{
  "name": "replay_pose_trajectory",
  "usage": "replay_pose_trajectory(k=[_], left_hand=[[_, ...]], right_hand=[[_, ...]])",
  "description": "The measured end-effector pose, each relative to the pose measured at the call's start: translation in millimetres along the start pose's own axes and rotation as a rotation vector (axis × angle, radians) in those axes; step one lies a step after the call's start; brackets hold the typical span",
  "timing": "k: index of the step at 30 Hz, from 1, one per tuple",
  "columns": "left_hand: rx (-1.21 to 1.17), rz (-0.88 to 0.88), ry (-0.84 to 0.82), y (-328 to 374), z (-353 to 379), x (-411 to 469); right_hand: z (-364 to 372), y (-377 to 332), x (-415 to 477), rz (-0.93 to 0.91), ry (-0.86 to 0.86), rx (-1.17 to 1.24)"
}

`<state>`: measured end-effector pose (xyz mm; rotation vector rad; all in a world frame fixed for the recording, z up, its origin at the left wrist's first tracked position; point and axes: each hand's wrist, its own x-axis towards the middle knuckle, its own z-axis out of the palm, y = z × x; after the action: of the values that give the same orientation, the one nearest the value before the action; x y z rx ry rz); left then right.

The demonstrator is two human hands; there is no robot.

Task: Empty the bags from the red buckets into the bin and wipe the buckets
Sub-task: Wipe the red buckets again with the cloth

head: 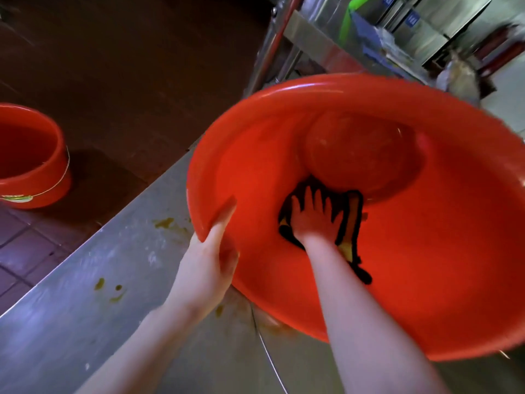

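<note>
A large red bucket (426,265) lies tilted toward me on a steel counter (85,308), its mouth open to the camera. My left hand (211,251) grips its rim at the left, thumb inside. Deep in the bucket, my right hand (315,220) presses with spread fingers on a dark cloth with yellow patches (353,223) against the inner wall near the bottom. A second red bucket (31,157) stands upright on the floor at the far left, with a wire handle and no bag visible inside.
Yellowish stains (167,223) spot the counter near the bucket. Dark brown floor tiles (127,81) lie beyond the counter. Steel shelving legs (272,46) and cluttered steel units (426,32) stand at the back right.
</note>
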<state>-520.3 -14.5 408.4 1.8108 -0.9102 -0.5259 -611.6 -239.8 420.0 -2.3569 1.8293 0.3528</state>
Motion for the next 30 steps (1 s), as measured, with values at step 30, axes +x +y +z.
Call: replay_pose_trajectory(k=[30], left_hand=[[0.443, 0.317, 0.124, 45.2, -83.2, 43.2]], right_hand=[[-7.3, 11.9, 18.3, -0.264, 0.064, -0.115]])
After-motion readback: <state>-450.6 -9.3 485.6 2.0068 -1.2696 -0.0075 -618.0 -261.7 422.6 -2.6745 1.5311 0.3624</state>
